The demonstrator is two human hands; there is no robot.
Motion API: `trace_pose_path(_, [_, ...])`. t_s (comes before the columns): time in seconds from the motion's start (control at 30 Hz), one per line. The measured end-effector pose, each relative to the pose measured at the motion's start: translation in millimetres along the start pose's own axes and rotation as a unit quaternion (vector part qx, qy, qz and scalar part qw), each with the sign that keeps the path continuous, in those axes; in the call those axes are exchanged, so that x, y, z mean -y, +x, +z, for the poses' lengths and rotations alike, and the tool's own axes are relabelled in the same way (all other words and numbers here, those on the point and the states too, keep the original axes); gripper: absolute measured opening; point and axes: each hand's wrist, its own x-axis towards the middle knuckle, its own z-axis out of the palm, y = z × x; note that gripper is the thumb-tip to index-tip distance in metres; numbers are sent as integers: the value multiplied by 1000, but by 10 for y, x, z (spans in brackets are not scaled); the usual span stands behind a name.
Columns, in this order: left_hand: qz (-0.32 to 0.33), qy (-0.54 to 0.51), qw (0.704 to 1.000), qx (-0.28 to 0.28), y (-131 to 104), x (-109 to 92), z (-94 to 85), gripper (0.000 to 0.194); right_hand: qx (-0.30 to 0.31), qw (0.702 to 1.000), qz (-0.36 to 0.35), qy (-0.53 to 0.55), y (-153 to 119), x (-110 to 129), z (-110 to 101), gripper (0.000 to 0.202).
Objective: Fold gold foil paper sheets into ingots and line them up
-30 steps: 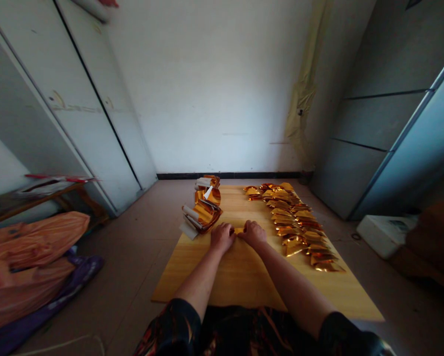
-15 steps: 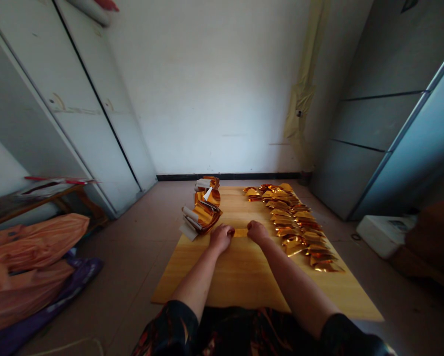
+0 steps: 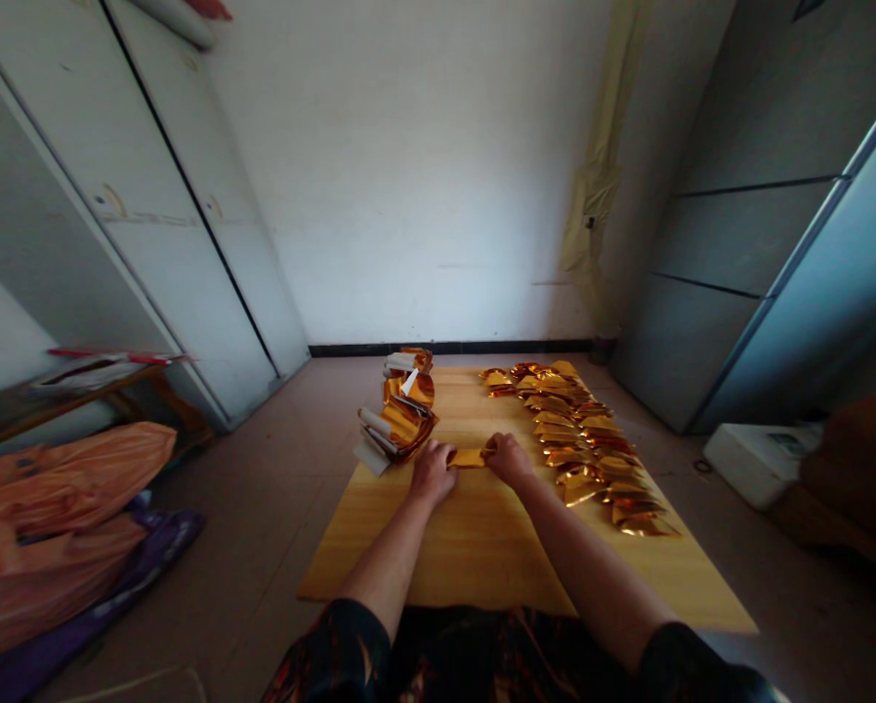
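A narrow folded strip of gold foil paper [image 3: 470, 458] lies across the middle of the wooden board [image 3: 481, 547]. My left hand [image 3: 433, 471] is closed on its left end, and my right hand [image 3: 509, 459] pinches the right end. The fingertips partly cover both ends. Beyond my left hand lie bundles of gold foil sheets [image 3: 408, 425] with pale undersides, curled and loosely stacked. To the right of my right hand, several folded gold foil pieces [image 3: 555, 430] sit in overlapping rows.
Orange plastic bags [image 3: 78, 517] lie on the floor at left, near a low wooden stand [image 3: 130, 391]. Grey cabinets [image 3: 181, 225] rise at left, and another grey cabinet [image 3: 745, 234] at right. A white box [image 3: 746, 459] stands on the floor beyond the board's right side.
Both hands have shifted very slightly to the left. The fingers of my right hand have changed position at the strip's end, which now looks a little raised.
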Motion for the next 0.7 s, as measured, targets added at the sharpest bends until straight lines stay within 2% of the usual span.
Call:
trace_pose_path(0.1, [21, -18, 998, -56, -32, 9, 13, 30, -36, 999, -17, 13, -63, 2, 18, 13])
trace_pose_path(0.2, [53, -17, 995, -80, -61, 7, 5, 26, -61, 997, -39, 11, -127, -7, 48, 15])
trace_pose_path(0.43, [114, -8, 993, -42, -78, 30, 12, 20, -49, 992, -110, -27, -224, -81, 7, 19])
trace_pose_path(0.53, [120, -1, 992, -30, -75, 30, 16, 17, -30, 987, -151, -35, -248, -136, -43, 18])
trace_pose_path(0.7, [108, -5, 993, -40, -71, 18, 8, 14, -27, 979, -202, -2, -232, -238, -74, 19])
